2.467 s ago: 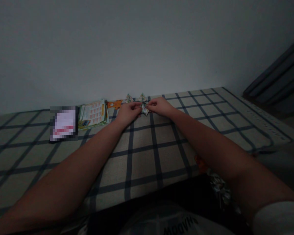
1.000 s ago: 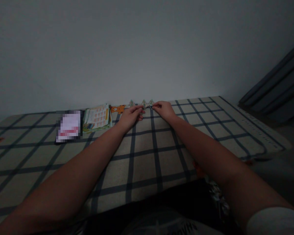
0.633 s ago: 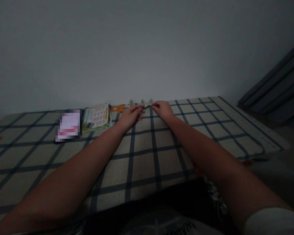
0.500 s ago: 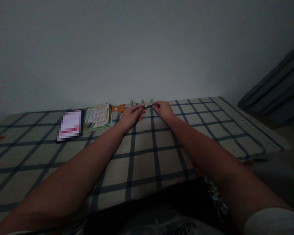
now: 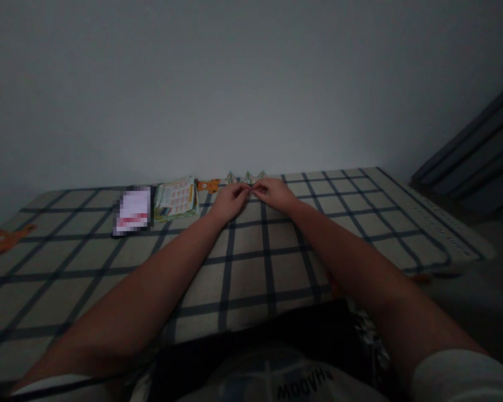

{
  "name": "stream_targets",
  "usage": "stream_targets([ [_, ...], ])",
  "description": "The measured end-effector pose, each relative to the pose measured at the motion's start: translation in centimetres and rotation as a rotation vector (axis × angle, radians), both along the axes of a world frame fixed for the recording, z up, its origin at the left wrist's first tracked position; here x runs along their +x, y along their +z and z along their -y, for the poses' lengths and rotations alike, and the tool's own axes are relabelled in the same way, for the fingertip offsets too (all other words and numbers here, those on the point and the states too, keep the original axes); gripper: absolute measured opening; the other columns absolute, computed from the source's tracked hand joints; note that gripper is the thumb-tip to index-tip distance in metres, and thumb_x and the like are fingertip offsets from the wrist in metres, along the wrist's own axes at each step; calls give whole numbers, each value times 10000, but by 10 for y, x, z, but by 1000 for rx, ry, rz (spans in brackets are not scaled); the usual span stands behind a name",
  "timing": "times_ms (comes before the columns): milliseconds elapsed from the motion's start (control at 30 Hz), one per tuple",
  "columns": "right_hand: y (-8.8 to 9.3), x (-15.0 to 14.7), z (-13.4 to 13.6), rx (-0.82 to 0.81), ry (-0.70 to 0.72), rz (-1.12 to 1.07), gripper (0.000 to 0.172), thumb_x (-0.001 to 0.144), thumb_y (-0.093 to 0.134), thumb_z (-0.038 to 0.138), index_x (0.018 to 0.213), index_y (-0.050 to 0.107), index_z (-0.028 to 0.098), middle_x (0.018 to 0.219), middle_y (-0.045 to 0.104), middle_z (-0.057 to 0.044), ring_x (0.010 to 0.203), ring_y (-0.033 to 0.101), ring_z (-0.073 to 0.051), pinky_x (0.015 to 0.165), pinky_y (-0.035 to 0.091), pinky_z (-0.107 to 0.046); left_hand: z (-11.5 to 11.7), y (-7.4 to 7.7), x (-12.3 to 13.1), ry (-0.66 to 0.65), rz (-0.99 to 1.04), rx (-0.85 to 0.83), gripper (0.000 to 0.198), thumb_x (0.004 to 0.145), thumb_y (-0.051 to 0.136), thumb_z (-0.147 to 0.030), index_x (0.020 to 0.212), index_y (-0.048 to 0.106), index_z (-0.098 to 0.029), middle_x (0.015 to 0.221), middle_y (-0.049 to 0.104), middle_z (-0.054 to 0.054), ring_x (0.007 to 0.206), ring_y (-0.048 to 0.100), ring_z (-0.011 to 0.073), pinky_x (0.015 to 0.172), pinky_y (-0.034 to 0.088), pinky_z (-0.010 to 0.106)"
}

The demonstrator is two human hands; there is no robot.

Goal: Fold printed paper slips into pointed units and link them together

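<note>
My left hand (image 5: 230, 202) and my right hand (image 5: 275, 194) meet at the fingertips near the far side of the cloth-covered surface. Both are closed in a pinch, thumbs against fingers. Whatever sits between the fingertips is too small and dark to make out. Just behind them stand small, pointed pieces of folded printed paper: one folded paper piece (image 5: 231, 178) beyond my left hand, and two more peaks (image 5: 248, 177) (image 5: 262, 175) beyond the fingertips. The lower parts of these two peaks are hidden by my fingers, so I cannot tell whether they are joined.
A checked cloth (image 5: 251, 279) with bear prints covers the surface, which ends at a plain wall (image 5: 251, 84). To the left lie a stack of printed paper sheets (image 5: 176, 199) and a blurred-out device with a lit screen (image 5: 132, 211). A dark curtain (image 5: 478, 151) hangs at the right.
My hands have drawn together and slightly nearer to me, so the fingertips now meet in front of the paper peaks. The view has shifted a little; the paper pieces seem to stay put.
</note>
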State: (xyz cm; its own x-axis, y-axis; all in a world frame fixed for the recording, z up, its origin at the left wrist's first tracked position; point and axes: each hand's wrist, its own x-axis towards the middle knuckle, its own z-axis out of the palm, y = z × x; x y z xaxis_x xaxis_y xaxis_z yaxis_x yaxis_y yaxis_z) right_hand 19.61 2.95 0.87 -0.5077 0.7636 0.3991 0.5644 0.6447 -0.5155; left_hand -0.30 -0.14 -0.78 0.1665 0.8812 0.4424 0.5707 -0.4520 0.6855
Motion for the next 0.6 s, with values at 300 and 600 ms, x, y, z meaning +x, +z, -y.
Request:
stream_targets([
  [300,-9,3,-3,27,122,28,175,941,670,125,1039,815,118,983,792,-90,887,686,-180,811,462,-278,3,22,-18,239,-455,56,383,929,557,-233,1214,772,-93,1236,732,174,1175,666,289,1108,495,400],
  [600,-10,3,-4,-17,151,42,162,954,663,144,1034,804,139,993,792,-77,895,694,-168,828,464,-273,5,43,-96,614,-723,-242,584,852,651,-525,1206,749,-71,1279,653,304,1167,647,477,966,539,564],
])
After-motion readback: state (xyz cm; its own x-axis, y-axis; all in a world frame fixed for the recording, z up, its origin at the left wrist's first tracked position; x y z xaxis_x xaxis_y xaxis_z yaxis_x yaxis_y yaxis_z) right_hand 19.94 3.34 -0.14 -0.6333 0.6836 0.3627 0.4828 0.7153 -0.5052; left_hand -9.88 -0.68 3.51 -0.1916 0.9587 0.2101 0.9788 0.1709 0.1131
